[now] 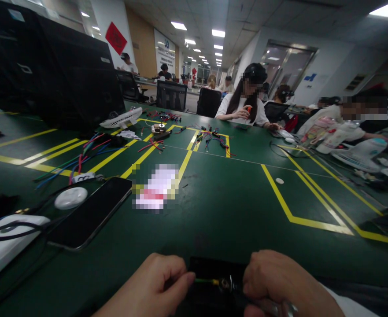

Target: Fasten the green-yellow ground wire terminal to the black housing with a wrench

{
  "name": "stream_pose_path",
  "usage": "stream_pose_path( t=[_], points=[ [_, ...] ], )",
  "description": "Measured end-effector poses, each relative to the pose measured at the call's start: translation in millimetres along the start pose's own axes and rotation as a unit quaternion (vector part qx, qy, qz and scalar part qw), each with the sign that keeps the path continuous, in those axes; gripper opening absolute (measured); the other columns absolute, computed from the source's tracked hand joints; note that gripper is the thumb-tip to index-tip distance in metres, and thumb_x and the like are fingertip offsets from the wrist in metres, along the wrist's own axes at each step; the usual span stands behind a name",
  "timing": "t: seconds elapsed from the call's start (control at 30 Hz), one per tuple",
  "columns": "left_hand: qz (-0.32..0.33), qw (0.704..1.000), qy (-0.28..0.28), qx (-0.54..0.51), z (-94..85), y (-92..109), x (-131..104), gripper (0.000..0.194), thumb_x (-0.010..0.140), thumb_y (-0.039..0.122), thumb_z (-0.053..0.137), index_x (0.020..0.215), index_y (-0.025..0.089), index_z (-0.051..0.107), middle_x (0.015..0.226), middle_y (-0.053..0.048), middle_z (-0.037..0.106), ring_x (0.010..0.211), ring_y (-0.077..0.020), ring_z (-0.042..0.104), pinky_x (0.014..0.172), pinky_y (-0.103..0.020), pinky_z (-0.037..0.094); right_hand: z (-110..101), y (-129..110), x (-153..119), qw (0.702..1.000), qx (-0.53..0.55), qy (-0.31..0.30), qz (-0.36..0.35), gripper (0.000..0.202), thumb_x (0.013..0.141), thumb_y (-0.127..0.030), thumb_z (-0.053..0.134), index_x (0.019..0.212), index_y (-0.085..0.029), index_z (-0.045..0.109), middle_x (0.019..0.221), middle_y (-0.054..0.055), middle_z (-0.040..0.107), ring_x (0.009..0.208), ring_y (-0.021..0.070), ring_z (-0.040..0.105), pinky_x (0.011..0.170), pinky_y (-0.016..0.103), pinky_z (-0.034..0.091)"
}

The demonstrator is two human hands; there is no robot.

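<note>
At the bottom of the head view, my left hand (157,284) pinches a thin green wire (204,280). The wire runs right to a yellow-collared end at a small round metal part (226,283), over a dark object at the table's near edge. My right hand (276,279) is closed, right of that metal part, around a shiny metal tool (278,307) whose full shape is hidden. The two hands are apart, with the wire end and metal part between them.
The green table (227,198) bears yellow tape lines, a black phone (91,213), a white power strip (9,242), a blurred bright sheet (157,187) and bundles of coloured wires (81,158). A black monitor (55,66) stands left. A person (243,105) sits across the table.
</note>
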State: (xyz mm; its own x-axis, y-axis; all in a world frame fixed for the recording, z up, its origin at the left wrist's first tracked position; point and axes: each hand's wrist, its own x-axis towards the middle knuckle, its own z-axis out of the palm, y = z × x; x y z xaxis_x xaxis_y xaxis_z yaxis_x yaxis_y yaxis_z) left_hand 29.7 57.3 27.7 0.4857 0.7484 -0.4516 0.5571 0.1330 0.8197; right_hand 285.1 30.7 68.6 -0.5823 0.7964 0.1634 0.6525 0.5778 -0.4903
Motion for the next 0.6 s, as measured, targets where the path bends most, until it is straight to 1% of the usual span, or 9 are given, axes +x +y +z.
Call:
stream_pose_path(
  t=[0.1,0.17,0.23,0.3,0.33,0.4,0.5,0.6],
  points=[
    [-0.003,1.0,0.002,0.0,0.4,-2.2,0.7,0.039,0.094,0.046,0.042,0.066,0.02,0.046,0.056,0.006,0.047,0.037,-0.0065,0.038,0.031,-0.016,0.024,4.8,3.1,4.9,0.999,-0.02,0.019,-0.021,0.052,0.1,-0.057,0.039,0.072,-0.019,0.062,0.064,0.005,0.066,0.056,0.0177,0.057,0.053,0.027,0.041],
    [-0.002,1.0,0.004,0.001,0.4,-4.0,1.1,0.038,0.094,0.045,0.043,0.066,0.02,0.046,0.056,0.006,0.047,0.036,-0.0063,0.038,0.031,-0.017,0.023,6.2,4.8,6.3,0.999,-0.025,0.014,-0.029,0.045,0.099,-0.051,0.047,0.071,-0.019,0.063,0.064,0.004,0.066,0.055,0.0174,0.058,0.052,0.027,0.041],
    [-0.001,1.0,0.005,0.0,0.3,-5.6,1.2,0.038,0.094,0.044,0.043,0.065,0.019,0.046,0.055,0.006,0.047,0.036,-0.0062,0.038,0.031,-0.017,0.022,6.4,5.7,6.9,1.0,-0.021,-0.002,-0.023,0.027,0.093,-0.035,0.059,0.071,-0.019,0.063,0.065,0.003,0.067,0.057,0.0167,0.058,0.054,0.026,0.042],
    [0.001,1.0,0.004,-0.001,0.2,-6.7,1.2,0.039,0.094,0.044,0.043,0.064,0.019,0.046,0.055,0.006,0.048,0.036,-0.0061,0.037,0.031,-0.017,0.022,6.0,6.0,7.0,1.0,-0.019,-0.012,-0.014,0.013,0.085,-0.02,0.063,0.072,-0.019,0.062,0.067,0.002,0.066,0.058,0.0158,0.057,0.054,0.025,0.041],
    [0.002,1.0,0.004,-0.001,0.2,-7.0,1.1,0.039,0.094,0.045,0.043,0.064,0.019,0.046,0.055,0.006,0.048,0.036,-0.0061,0.037,0.031,-0.017,0.022,5.6,6.1,6.9,1.0,-0.018,-0.015,-0.011,0.009,0.081,-0.016,0.063,0.072,-0.019,0.062,0.067,0.001,0.066,0.058,0.0157,0.057,0.055,0.025,0.041],
    [0.003,1.0,0.003,-0.003,0.4,-7.2,0.9,0.039,0.094,0.045,0.043,0.065,0.019,0.047,0.056,0.006,0.049,0.036,-0.0061,0.038,0.032,-0.017,0.022,4.5,6.4,6.9,1.0,-0.013,-0.023,-0.008,0.007,0.078,-0.013,0.063,0.074,-0.019,0.062,0.07,0.002,0.067,0.061,0.0164,0.058,0.057,0.026,0.042],
    [0.005,1.0,0.006,-0.003,0.8,-6.8,0.8,0.039,0.095,0.045,0.043,0.065,0.019,0.047,0.056,0.006,0.048,0.037,-0.0062,0.039,0.032,-0.017,0.022,1.4,8.2,9.6,0.999,0.003,-0.042,-0.017,0.008,0.079,-0.012,0.062,0.077,-0.02,0.06,0.072,0.001,0.066,0.064,0.0162,0.058,0.059,0.027,0.042],
    [0.007,1.0,0.008,-0.003,0.7,-6.5,1.2,0.039,0.094,0.045,0.043,0.065,0.019,0.047,0.057,0.005,0.048,0.038,-0.0063,0.04,0.032,-0.016,0.022,-3.3,12.2,16.4,0.996,0.03,-0.05,-0.068,0.009,0.08,-0.013,0.058,0.078,-0.021,0.057,0.07,-0.001,0.064,0.06,0.0143,0.056,0.055,0.025,0.04]
  ],
)
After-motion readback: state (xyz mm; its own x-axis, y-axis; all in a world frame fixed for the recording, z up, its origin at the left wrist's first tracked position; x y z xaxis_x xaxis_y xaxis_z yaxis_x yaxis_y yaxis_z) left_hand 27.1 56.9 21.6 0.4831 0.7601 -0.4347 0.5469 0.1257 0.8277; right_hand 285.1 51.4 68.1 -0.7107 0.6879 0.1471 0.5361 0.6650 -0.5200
